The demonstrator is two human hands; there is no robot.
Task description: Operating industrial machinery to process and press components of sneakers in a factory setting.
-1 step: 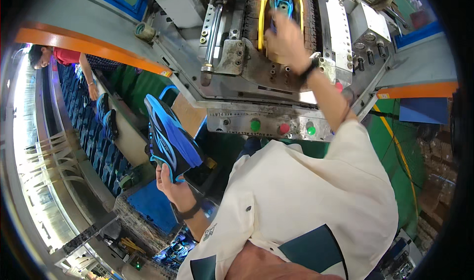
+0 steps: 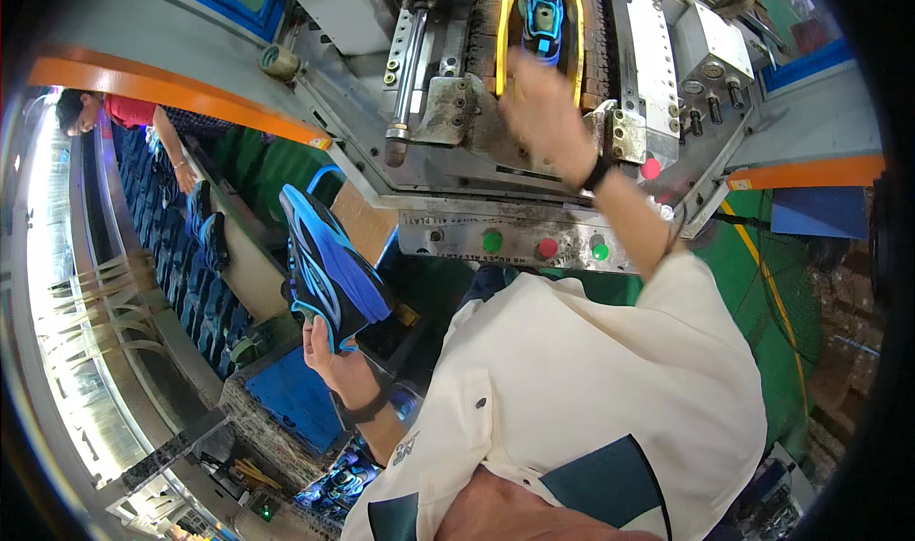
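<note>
My left hand (image 2: pixel 332 362) is closed round one end of a blue and black sports shoe (image 2: pixel 334 260), which is tilted upward to the left of my body. Blurred by motion, my right hand (image 2: pixel 548 122) reaches over the near end of the press machine (image 2: pixel 457 174). Just beyond its fingers, a second blue and black shoe (image 2: pixel 542 21) sits in the machine between two yellow strips (image 2: pixel 577 40). I see nothing in the right hand, but the blur hides how its fingers are set.
A control panel with green and red buttons (image 2: pixel 492 242) faces me. Orange-edged frame bars (image 2: pixel 181 98) flank the machine. On the left, a co-worker's hand (image 2: pixel 183 174) is beside shoes (image 2: pixel 212 236) on a ledge, near a long rack. A blue-topped surface (image 2: pixel 295 398) lies lower left.
My right hand has drawn back toward me from the shoe in the machine, so more of that shoe shows. The left hand and its shoe have hardly moved.
</note>
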